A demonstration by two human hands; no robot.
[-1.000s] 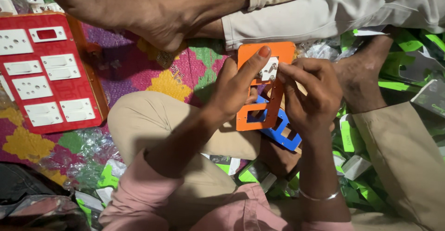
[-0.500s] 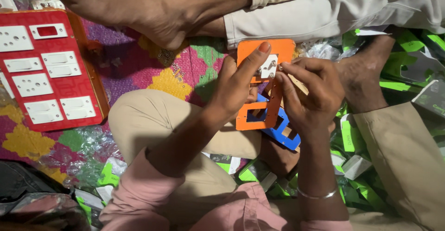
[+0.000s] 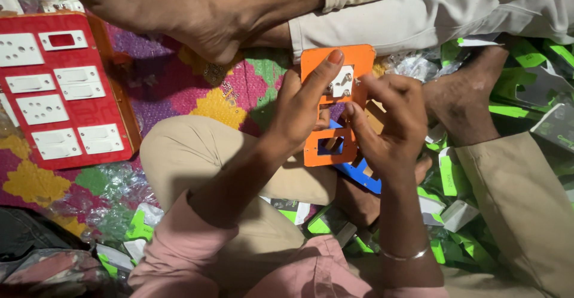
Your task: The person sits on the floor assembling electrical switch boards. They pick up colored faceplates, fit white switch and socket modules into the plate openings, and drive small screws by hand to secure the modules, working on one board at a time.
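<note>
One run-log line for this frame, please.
left hand: holds orange plate | right hand: pinches white switch part in plate | beneath: blue plate | left side: red switch board

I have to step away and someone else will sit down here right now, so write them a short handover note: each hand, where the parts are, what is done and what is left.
Left hand: grips the orange plate by its left edge, forefinger along the top.
Right hand: fingertips press a white switch into the plate's upper opening.
A blue plate sits behind the orange one, over the lap.
Done: a red board at the left is filled with white switches and sockets.
Left: the orange plate's lower opening is empty; the white switch may not be fully seated.
Green cartons lie scattered to the right.
</note>
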